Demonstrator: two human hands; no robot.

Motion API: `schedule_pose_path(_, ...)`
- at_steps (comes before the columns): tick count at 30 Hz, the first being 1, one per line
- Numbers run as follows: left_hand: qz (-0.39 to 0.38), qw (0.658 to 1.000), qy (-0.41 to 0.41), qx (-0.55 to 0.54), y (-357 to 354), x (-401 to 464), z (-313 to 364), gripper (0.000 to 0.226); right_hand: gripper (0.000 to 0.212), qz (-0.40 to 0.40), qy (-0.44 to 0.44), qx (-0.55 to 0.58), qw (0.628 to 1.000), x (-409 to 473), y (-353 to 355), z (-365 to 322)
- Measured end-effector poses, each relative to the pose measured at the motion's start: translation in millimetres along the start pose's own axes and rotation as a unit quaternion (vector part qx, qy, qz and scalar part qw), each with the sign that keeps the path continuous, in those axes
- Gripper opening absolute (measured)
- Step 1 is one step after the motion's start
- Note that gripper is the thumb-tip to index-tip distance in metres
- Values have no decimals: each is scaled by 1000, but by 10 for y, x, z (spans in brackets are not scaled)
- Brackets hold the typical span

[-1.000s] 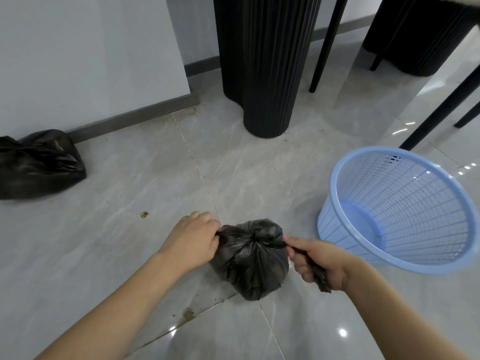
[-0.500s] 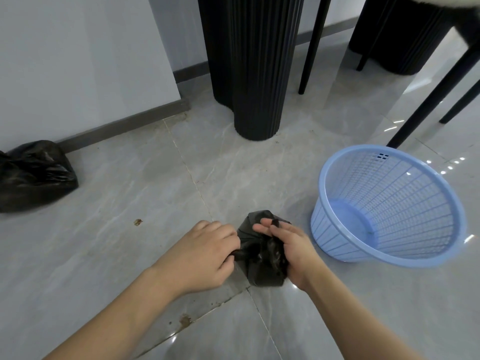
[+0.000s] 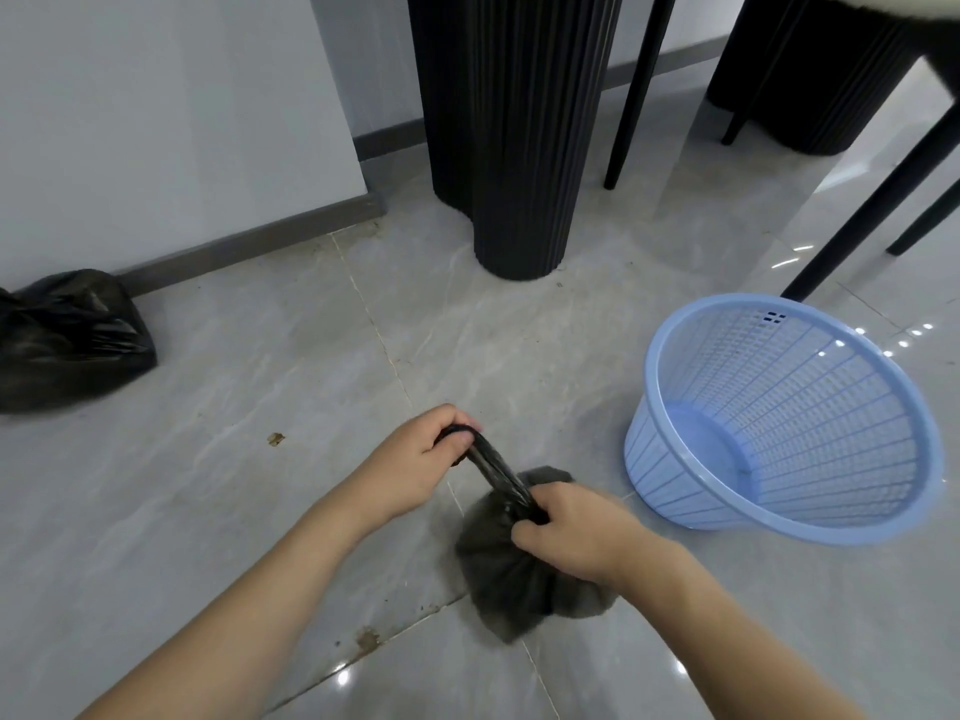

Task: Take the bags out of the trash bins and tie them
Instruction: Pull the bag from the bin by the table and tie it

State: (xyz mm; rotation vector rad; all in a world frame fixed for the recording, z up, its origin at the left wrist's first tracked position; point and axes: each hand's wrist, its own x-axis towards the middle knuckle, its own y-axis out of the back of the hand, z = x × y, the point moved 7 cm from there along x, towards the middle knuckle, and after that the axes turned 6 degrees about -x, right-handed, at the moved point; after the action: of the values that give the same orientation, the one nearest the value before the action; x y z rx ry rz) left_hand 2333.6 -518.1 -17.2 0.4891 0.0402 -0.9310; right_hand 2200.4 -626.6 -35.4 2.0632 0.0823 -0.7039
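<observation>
Left hand [image 3: 415,459] grips the black trash bag [image 3: 524,579] tail, pulled toward 10 o'clock. Right hand [image 3: 571,527] clamps the bag neck. Blue mesh bin [image 3: 779,407] stands at 3 o'clock.

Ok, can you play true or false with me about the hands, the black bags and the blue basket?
1. The left hand pulls a twisted strip of the small black plastic bag. True.
2. The round light-blue plastic mesh basket holds a bag. False: it is empty, and its solid blue bottom shows.
3. The right hand grips the small bag at its gathered neck. True.
4. The small bag lies on a table. False: it sits on the grey tiled floor.
5. A second, larger black plastic bag lies by the wall. True.
6. That larger bag touches the basket. False: they are far apart, on opposite sides of the hands.
</observation>
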Motion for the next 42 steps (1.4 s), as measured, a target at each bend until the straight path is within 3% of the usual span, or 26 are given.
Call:
schedule_pose_path(3,0,994,14,-109,-177,37,-15,21,29,65,77,-124,987,-45,139,-94)
schedule_pose_path(9,34,981,69,-178,-451,87,-166,17,18,166,176,-202,949,-154,218,-117)
schedule_pose_path(12,78,974,96,-188,-492,79,-245,18,14,201,186,-213,938,-209,228,-104)
schedule_pose_path(17,59,951,139,-269,-656,95,-280,21,5,292,170,-233,912,-347,279,-132)
schedule_pose_path(21,36,959,148,-238,-675,130,-324,19,23,328,173,-219,902,-393,314,-169)
schedule_pose_path(24,33,967,147,-206,-656,142,-396,17,13,325,183,-225,900,-383,346,-190)
schedule_pose_path(27,86,976,136,-146,-562,130,-461,5,15,292,133,-169,932,-304,392,-76)
schedule_pose_path(29,110,980,109,-124,-478,39,-442,21,15,234,59,-93,966,-195,367,84)
schedule_pose_path(31,84,985,74,-134,-475,-106,-381,34,10,170,-2,32,985,-101,307,228)
schedule_pose_path(33,36,995,38,-80,-542,-244,-333,41,20,144,-42,151,977,-42,275,318)
schedule_pose_path(36,7,996,5,92,-630,-311,-337,45,26,91,-81,308,943,1,214,348)
schedule_pose_path(39,31,982,-18,185,-640,-235,-297,29,23,87,-75,322,940,0,207,299)
schedule_pose_path(42,61,976,-27,205,-587,-156,-255,17,21,118,-44,328,936,-33,241,247)
